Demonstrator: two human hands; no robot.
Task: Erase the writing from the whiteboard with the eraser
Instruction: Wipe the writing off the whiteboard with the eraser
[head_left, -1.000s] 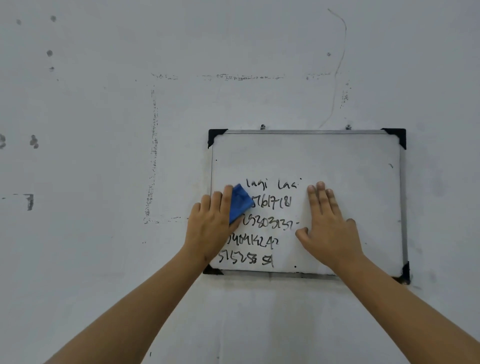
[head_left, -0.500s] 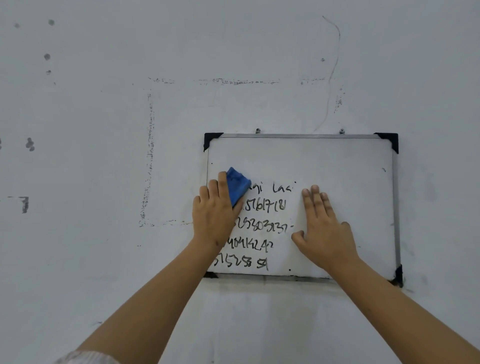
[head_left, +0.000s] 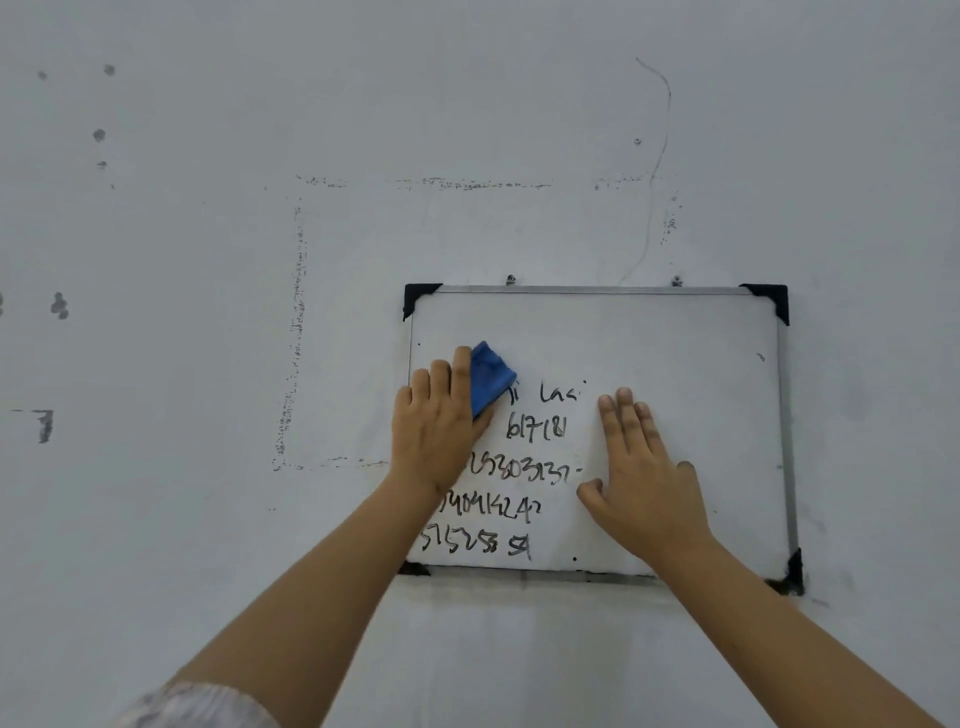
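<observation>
A small whiteboard (head_left: 675, 332) with a metal frame and black corner caps hangs on the wall. Black handwriting (head_left: 524, 470) fills its lower left part in several lines of letters and digits. My left hand (head_left: 434, 426) presses a blue eraser (head_left: 491, 376) flat on the board at the left end of the top line, covering the start of that line. My right hand (head_left: 641, 480) lies flat on the board right of the writing, fingers together and pointing up, holding nothing.
The wall (head_left: 208, 312) around the board is pale grey with dark smudges, a faint dotted rectangular outline left of the board and a thin crack line (head_left: 657, 156) above it. Two small hooks (head_left: 511, 279) hold the board's top edge.
My left hand has slid the eraser up and to the left, from the second line to the top line. The first letters of the top two lines are gone. My right hand stays flat.
</observation>
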